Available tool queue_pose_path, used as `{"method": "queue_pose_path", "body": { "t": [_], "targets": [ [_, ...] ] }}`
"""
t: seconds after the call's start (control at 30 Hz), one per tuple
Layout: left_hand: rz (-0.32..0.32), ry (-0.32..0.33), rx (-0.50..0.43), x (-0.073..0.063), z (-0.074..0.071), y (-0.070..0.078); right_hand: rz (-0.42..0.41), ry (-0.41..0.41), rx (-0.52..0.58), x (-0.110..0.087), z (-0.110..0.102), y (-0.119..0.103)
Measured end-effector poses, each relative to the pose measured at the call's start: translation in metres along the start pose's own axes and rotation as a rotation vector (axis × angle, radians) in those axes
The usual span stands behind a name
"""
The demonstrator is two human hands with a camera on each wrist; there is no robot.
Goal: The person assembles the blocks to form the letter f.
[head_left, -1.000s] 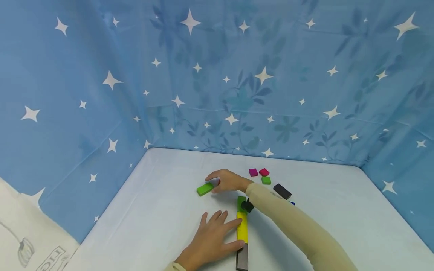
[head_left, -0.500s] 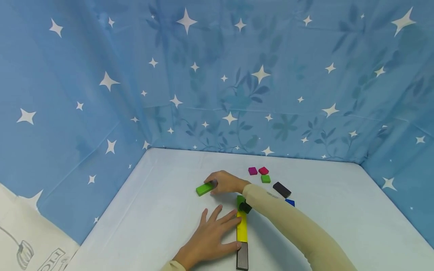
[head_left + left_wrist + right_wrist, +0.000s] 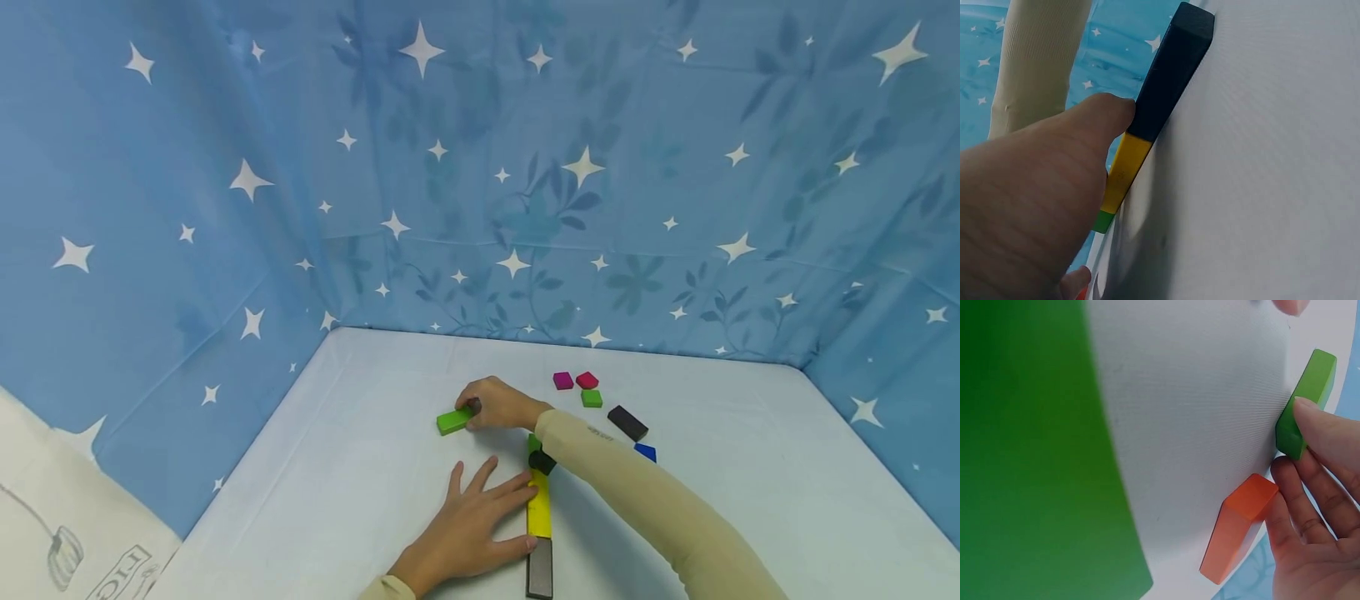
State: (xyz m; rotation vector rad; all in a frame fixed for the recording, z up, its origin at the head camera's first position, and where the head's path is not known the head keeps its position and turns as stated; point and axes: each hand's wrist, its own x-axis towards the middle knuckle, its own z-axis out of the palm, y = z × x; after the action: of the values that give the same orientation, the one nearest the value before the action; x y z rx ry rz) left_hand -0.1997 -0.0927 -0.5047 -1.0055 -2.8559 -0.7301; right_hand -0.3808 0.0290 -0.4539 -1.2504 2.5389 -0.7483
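Observation:
In the head view, my right hand (image 3: 504,406) pinches the near end of a green block (image 3: 453,422) lying on the white table. The right wrist view shows the thumb on this green block (image 3: 1316,378), the fingers behind it. An orange-red block (image 3: 1232,528) lies beside those fingers, hidden by the hand from above. My left hand (image 3: 472,529) spreads its fingers beside a straight row of blocks. Its fingertips touch the yellow block (image 3: 540,512), and its thumb meets the dark grey block (image 3: 539,571). A green block (image 3: 533,442) forms the row's far end, partly covered by the right wrist's camera.
Beyond the right forearm lie a purple block (image 3: 563,381), a red block (image 3: 587,380) and a small green block (image 3: 592,398). A black block (image 3: 627,423) and a blue block (image 3: 646,452) sit closer. A starry blue curtain (image 3: 637,208) borders the table.
My right fingers have closed in on the green block, and the bit of red seen by them earlier is now covered. The left fingers have shifted slightly along the row.

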Motion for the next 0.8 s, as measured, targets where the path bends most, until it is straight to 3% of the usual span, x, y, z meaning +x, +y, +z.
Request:
{"method": "queue_pose_path", "body": {
  "t": [0.4, 0.8],
  "targets": [
    [-0.005, -0.043, 0.018, 0.003, -0.003, 0.007, 0.008, 0.006, 0.022, -0.015, -0.009, 0.005],
    [-0.053, -0.070, -0.004, 0.002, -0.004, 0.006, 0.048, 0.039, 0.039, -0.041, -0.023, 0.010]
  ]
}}
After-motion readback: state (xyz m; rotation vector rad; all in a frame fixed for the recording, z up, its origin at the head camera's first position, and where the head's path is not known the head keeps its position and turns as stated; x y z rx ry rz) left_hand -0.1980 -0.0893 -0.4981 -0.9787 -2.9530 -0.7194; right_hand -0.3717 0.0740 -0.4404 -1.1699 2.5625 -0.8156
